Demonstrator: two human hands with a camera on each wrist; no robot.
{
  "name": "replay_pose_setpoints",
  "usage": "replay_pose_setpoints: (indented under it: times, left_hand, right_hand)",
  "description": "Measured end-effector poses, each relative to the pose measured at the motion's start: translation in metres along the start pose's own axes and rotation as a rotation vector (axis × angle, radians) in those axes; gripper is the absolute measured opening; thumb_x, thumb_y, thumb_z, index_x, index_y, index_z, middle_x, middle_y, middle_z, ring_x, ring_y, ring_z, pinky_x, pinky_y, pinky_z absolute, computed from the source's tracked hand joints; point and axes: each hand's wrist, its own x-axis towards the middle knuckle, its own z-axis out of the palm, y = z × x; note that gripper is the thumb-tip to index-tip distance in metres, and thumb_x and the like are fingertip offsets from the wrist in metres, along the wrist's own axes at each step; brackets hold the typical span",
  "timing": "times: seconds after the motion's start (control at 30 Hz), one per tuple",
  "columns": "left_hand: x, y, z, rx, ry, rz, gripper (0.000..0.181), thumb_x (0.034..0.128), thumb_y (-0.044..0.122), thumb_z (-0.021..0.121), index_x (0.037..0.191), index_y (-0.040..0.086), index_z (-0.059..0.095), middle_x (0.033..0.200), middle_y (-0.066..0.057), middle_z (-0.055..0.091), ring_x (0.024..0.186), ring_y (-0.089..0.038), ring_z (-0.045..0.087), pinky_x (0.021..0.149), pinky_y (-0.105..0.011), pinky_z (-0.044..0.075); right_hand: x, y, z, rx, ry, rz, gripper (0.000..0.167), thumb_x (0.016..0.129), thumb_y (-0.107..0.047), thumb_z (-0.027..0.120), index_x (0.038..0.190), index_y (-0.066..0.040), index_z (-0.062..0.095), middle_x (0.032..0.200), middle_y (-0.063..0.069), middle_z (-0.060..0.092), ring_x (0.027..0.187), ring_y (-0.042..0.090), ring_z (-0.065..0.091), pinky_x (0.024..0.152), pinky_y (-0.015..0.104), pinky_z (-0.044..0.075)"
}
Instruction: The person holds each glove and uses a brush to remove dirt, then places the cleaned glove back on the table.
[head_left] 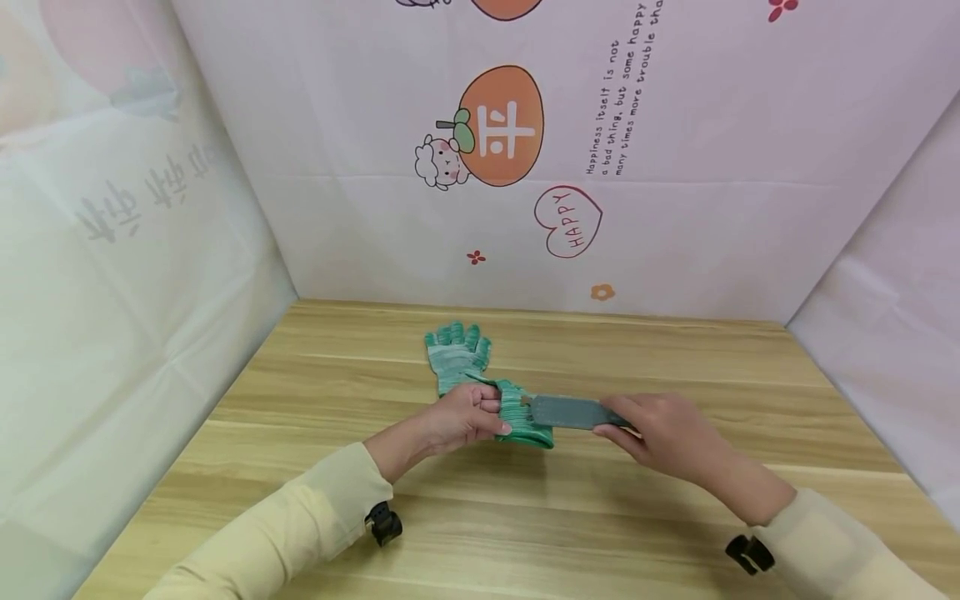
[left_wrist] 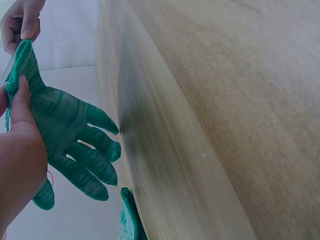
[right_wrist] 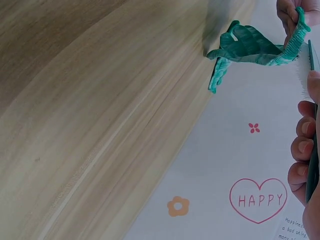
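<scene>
A green knit glove [head_left: 516, 408] is held by its cuff in my left hand [head_left: 457, 417], thumb on the near side. In the left wrist view the glove [left_wrist: 75, 135] hangs with its fingers toward the table. My right hand [head_left: 667, 433] grips the dark handle of what looks like a brush [head_left: 570, 412] with a flat grey head. Pale bristles [right_wrist: 303, 75] show at the edge of the right wrist view. The brush's far end overlaps the glove near its cuff; whether it touches is unclear. A second green glove [head_left: 457, 354] lies on the table behind, fingers pointing away.
The wood-grain table [head_left: 360, 533] ends at a white printed cloth backdrop [head_left: 360, 233]. Pale cloth walls stand at the left [head_left: 150, 317] and right [head_left: 892, 308]. Black bands [head_left: 384, 523] sit on both forearms, over light yellow sleeves.
</scene>
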Motion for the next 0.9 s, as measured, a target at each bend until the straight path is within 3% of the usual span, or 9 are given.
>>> replay_pose_setpoints:
  times: [0.23,0.47,0.67,0.9]
  left_hand:
    - [0.000,0.001,0.000,0.012,0.004,0.001,0.049,0.0862,-0.018,0.054,0.068,0.013,0.020,0.068,-0.001,0.014,0.059,-0.015,0.014,0.057,-0.025,0.026]
    - [0.002,0.002,0.006,0.003,0.008,-0.012,0.053,0.0847,-0.020,0.054,0.069,0.013,0.016,0.069,-0.002,0.012,0.060,-0.017,0.011,0.057,-0.027,0.023]
    - [0.003,0.002,0.007,-0.006,0.001,0.013,0.051,0.0843,-0.020,0.053,0.069,0.013,0.017,0.068,-0.001,0.012,0.059,-0.016,0.011,0.057,-0.026,0.024]
    - [0.003,-0.001,0.004,-0.031,0.012,0.024,0.048,0.0841,-0.021,0.053,0.070,0.012,0.020,0.067,0.000,0.015,0.058,-0.013,0.015,0.055,-0.023,0.028]
  right_hand:
    - [0.008,-0.003,-0.002,0.002,0.004,0.030,0.044,0.101,-0.049,0.046,0.094,-0.009,0.063,0.063,-0.011,0.053,0.048,-0.004,0.039,0.040,0.016,0.032]
    - [0.021,-0.015,0.011,-0.018,0.011,0.040,0.047,0.102,-0.050,0.042,0.091,-0.009,0.061,0.064,-0.009,0.052,0.050,-0.001,0.040,0.041,0.017,0.032]
    - [0.015,-0.017,0.018,0.032,0.022,0.050,0.044,0.102,-0.047,0.046,0.092,-0.007,0.061,0.065,-0.007,0.055,0.050,-0.001,0.040,0.042,0.015,0.033]
    - [0.007,-0.011,0.016,0.032,0.028,0.005,0.039,0.101,-0.043,0.051,0.093,-0.006,0.061,0.066,-0.006,0.055,0.050,-0.001,0.042,0.042,0.016,0.036]
